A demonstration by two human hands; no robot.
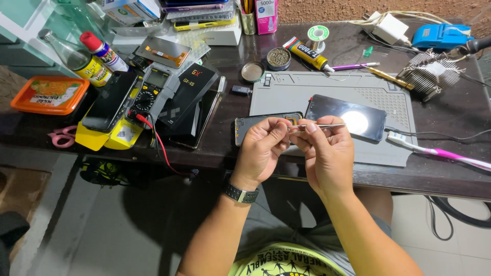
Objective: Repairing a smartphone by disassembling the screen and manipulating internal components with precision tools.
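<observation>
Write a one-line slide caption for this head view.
Both hands, left hand and right hand, hold metal tweezers above a grey work mat bearing two phones.

toothbrush (445, 152) cut off right, scissors (62, 136) half hidden

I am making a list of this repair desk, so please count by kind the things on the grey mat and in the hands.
Phone screen panel, lying on the grey mat: 1
Opened phone body, at the mat's left edge: 1
Tweezers, held by left hand and right hand: 1
Toothbrush: 1
Total: 4
</observation>
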